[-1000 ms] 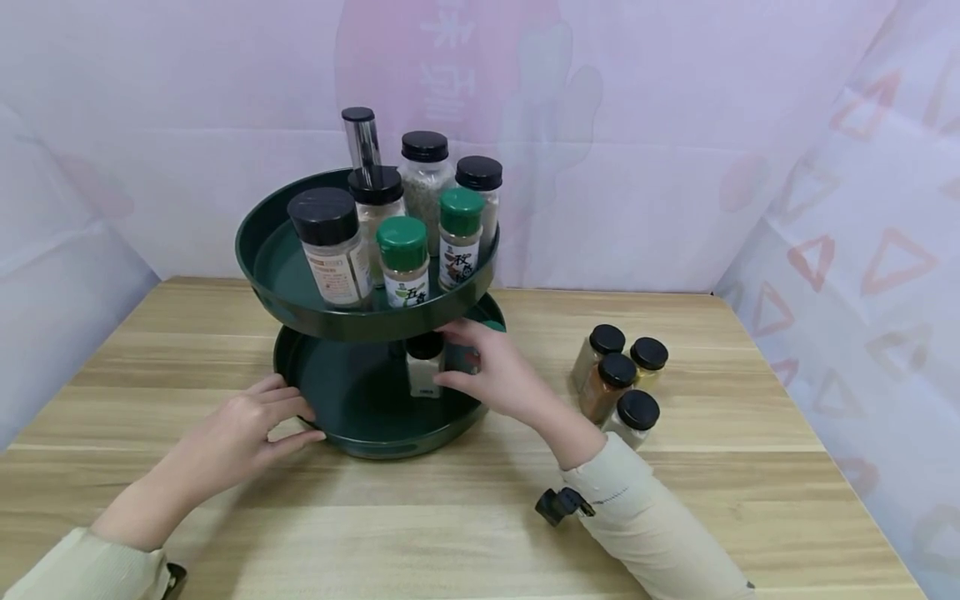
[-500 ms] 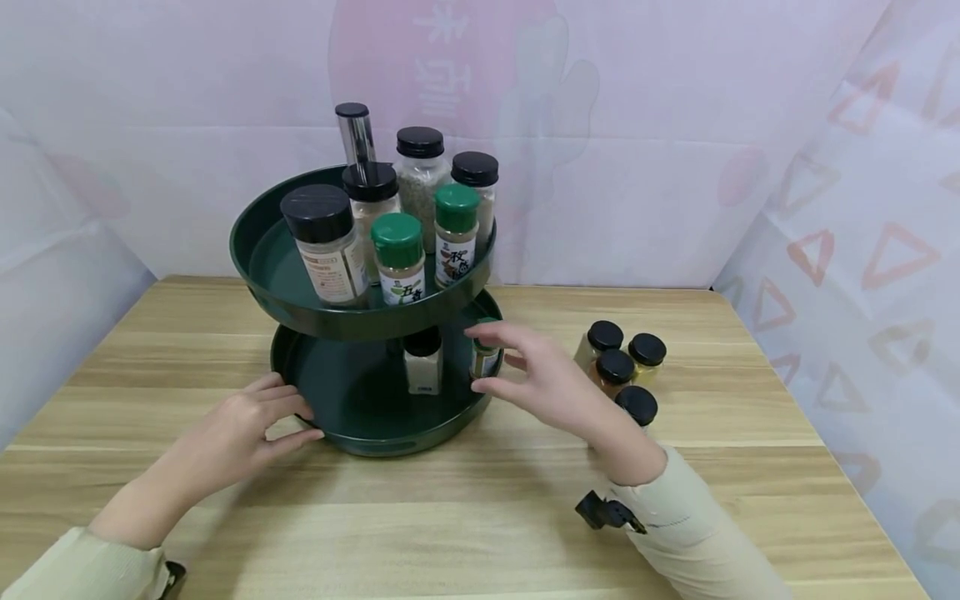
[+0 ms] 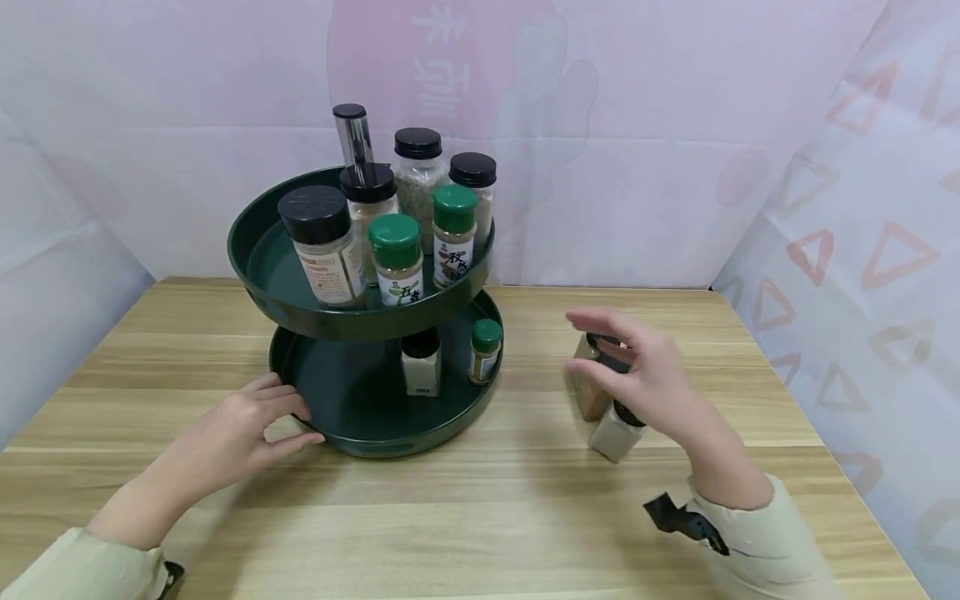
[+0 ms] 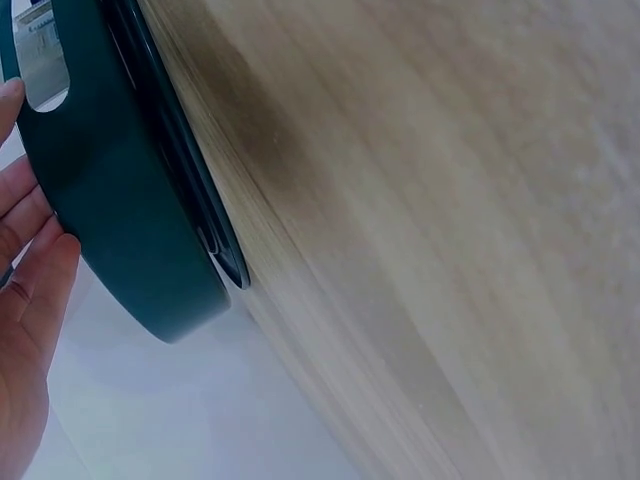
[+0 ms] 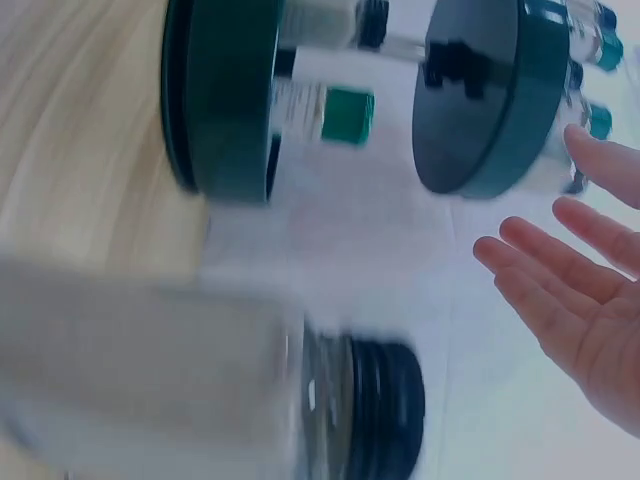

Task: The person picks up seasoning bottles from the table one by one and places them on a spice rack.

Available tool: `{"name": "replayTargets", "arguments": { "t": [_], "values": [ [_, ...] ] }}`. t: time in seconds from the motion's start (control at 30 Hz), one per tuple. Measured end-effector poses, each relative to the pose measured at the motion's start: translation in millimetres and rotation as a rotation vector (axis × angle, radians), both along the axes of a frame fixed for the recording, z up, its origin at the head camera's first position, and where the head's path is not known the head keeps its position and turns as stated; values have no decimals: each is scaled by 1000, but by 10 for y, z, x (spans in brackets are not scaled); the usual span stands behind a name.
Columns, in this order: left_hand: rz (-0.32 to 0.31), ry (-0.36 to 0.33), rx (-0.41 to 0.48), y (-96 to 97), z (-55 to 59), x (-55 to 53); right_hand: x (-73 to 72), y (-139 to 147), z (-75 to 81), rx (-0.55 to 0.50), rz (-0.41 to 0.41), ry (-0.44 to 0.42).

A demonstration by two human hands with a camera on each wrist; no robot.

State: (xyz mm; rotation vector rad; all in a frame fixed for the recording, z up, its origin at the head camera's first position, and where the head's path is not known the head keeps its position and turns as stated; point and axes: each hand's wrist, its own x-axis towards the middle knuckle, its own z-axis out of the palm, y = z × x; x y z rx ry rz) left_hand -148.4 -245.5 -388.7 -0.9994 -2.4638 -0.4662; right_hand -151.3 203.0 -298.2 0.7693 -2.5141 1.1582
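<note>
Jars (image 3: 592, 396) on the worktop (image 3: 465, 533), at 3 o'clock off the lower tray (image 3: 345, 417), look next for pickup: right hand (image 3: 648, 371) hovers over them, fingers spread, nothing held, so imo it has to drop and pinch one. Left hand (image 3: 255, 421) has loose fingers touching that tray around 8 o'clock. Right hand blocks some jars, and the upper tray (image 3: 360, 323) hides the lower tray's back.

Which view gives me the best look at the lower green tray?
The head view: it shows the floor of the lower green tray, partly hidden by the upper tray. The left wrist view shows mainly outer wall beside the left hand; the right wrist view, the tray side-on.
</note>
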Motion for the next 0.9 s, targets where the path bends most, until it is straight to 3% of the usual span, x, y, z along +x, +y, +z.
{"name": "replayTargets", "arguments": {
  "t": [0.23, 0.53, 0.9],
  "values": [
    [28, 6, -2, -4, -14, -17, 78, 336, -42, 0, -96, -38],
    [52, 3, -19, 3, 1, -1, 187, 584, -269, 74, -176, -97],
    [64, -18, -30, 16, 20, 16, 251, 638, -476, 67, -166, -147]
  ]
}}
